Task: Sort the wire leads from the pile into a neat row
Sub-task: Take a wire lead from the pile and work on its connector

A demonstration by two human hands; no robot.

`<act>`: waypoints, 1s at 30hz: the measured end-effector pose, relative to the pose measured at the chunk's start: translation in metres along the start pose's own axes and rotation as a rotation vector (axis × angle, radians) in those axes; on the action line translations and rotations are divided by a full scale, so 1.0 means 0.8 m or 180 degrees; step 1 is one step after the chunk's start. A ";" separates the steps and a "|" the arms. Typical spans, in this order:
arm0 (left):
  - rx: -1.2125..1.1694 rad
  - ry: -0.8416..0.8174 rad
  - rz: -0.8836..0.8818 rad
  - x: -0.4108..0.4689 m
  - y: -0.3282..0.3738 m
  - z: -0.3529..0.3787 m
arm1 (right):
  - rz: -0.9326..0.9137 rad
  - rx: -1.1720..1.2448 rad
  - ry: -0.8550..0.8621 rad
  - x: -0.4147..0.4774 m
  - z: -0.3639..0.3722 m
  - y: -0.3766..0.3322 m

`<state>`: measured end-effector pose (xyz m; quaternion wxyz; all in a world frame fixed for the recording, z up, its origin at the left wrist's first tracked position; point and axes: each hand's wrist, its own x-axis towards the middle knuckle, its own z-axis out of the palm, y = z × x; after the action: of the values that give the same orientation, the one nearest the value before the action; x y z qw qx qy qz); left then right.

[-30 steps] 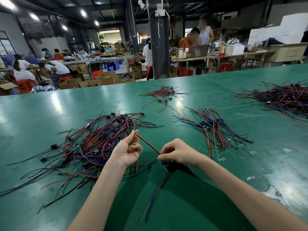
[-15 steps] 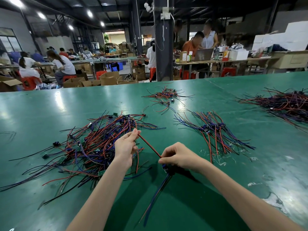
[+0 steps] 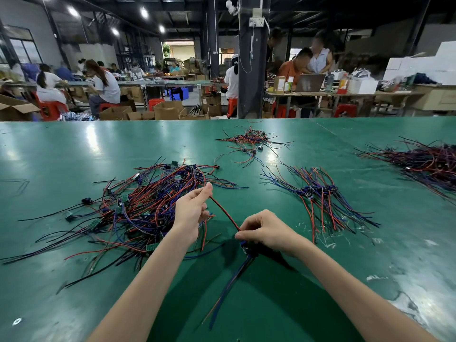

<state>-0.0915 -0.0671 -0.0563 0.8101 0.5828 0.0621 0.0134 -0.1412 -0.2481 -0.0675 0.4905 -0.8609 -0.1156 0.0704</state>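
Between both hands runs a red wire lead [image 3: 224, 213]: the left hand [image 3: 191, 211] pinches its far end, the right hand [image 3: 265, 229] grips its connector end. Left of them sprawls the pile [image 3: 138, 208]; right lies the sorted row [image 3: 318, 196].

A wide green table [image 3: 74, 149] carries four groups of wire leads.

The table top is smooth and shiny, with reflections of the ceiling lamps on it and some white scratches [image 3: 407, 299] near the right front part. At the left lies the big pile [image 3: 138, 208], a tangle of red, blue and black wires with small green boards and dark plugs among them; some black wires stick out of it to the left. Right of the centre lies the row [image 3: 318, 193], with plugs together in the middle and wires spread to both sides. Further back is a small loose heap [image 3: 249, 141]. At the far right edge lies a large dark heap [image 3: 424, 164], partly cut off.
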 end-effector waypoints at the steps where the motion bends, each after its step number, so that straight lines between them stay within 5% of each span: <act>1: 0.0065 -0.0066 -0.0001 -0.001 -0.001 0.001 | -0.0004 0.0017 0.0016 0.000 0.000 0.000; 11: 0.0657 -0.1253 -0.0003 -0.019 -0.031 0.022 | -0.0095 0.0280 0.0354 0.005 0.004 0.008; 30: 0.1034 -0.1432 0.0420 -0.023 -0.042 0.026 | -0.0312 0.0302 0.0614 0.015 0.007 0.022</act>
<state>-0.1089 -0.0988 -0.0799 0.6970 0.6961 -0.1559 -0.0736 -0.1285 -0.2489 -0.0859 0.5423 -0.8328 -0.1063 -0.0315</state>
